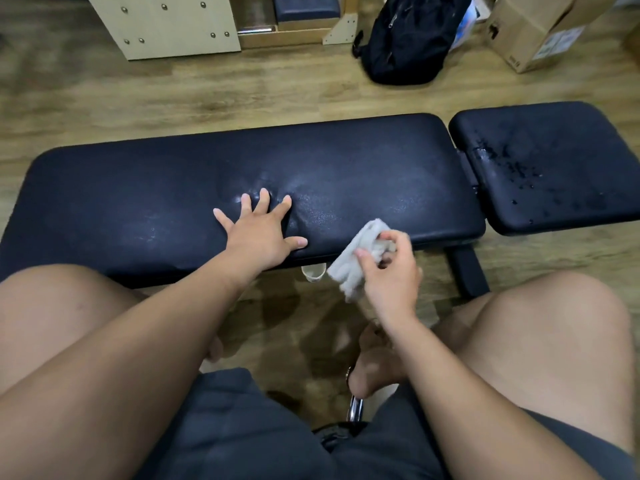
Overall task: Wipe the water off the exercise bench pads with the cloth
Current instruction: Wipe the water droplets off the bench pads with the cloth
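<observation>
The exercise bench pads lie across the middle of the view. The long pad point(114, 202) takes up the left and centre, and the short pad point(571, 133) sits just beside its right end across a narrow gap. The long pad shows only a faint damp sheen around its centre.

The person's left hand point(263, 233) rests flat on that pad with fingers spread, its fingertips on the sheen. The right hand point(391, 275) is over the near edge of the long pad, right of the left hand. It pinches the cloth point(349, 271) between thumb and curled fingers. The cloth is pale and bunched, and it hangs partly below the pad's edge.

The water droplets point(509, 168) are scattered over the left half of the short pad, well apart from the cloth.

The short pad appears not yet wiped. A bunched cloth would likely push the beads rather than soak them up, and a stroke toward the left could drive water into the gap between the pads. The bracing left hand could also slip on the damp film or leave prints on it.
</observation>
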Tool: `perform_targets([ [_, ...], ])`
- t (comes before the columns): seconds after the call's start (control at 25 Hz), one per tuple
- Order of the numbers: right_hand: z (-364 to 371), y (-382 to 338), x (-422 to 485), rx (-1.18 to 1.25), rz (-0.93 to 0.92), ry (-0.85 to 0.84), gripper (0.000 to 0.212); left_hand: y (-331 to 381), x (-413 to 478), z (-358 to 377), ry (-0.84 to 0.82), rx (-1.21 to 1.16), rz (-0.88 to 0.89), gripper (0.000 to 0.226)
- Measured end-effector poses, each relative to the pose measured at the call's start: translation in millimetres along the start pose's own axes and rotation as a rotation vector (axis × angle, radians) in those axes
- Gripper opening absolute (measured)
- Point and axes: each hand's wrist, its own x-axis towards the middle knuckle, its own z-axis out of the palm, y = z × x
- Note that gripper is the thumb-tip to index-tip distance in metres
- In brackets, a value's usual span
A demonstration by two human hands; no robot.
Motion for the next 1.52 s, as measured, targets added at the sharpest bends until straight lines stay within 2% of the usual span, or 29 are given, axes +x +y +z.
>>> perform_targets([
  [0.08,-15,-3,14,-0.087,-0.104,0.119,0.028,-1,0,0,0.000,-0.007,-0.004,0.082],
  [0.16,-20,-3,24,-0.119,-0.173,0.119,0.026,0,-1,0,-0.006,-0.003,-0.006,0.083],
  [0.32,-1,-1,8,-0.194,-0.435,-0.073,0.032,1,-1,0,-0.022,0.002,-0.006,0.083],
  [0.48,17,-12,-5,-0.369,-0.665,-0.467,0.052,1,0,-1,-0.025,-0.005,-0.013,0.083],
  [0.56,18,-20,2,-0.622,-0.743,-0.444,0.053,1,-2,-1,-0.027,-0.005,-0.017,0.083],
  [0.64,7,-25,17,-0.824,-0.743,-0.379,0.062,1,-4,-2,-0.032,-0.010,-0.015,0.083],
  [0.72,-11,-22,34,-0.903,-0.732,-0.399,0.067,1,-5,-1,-0.036,-0.022,-0.012,0.083],
  [0.88,-43,-15,54,-1.025,-0.668,-0.488,0.054,1,-5,-1,-0.031,-0.029,-0.008,0.083],
  [1.04,-29,-14,41,-0.880,-0.563,-0.524,0.050,0,-4,1,-0.019,-0.045,-0.001,0.083],
  [1.2,-7,-7,17,-0.718,-0.511,-0.409,0.054,-1,-4,2,-0.010,-0.025,0.003,0.082],
  [1.32,23,-12,-9,-0.707,-0.628,-0.469,0.055,-2,-4,2,-0.009,-0.007,0.014,0.080],
  [1.4,39,-24,-20,-0.755,-0.638,-0.495,0.047,-2,-5,1,-0.012,0.007,0.015,0.077],
  [1.52,22,-31,-6,-0.797,-0.730,-0.481,0.043,-1,-5,0,-0.031,0.013,-0.001,0.079],
])
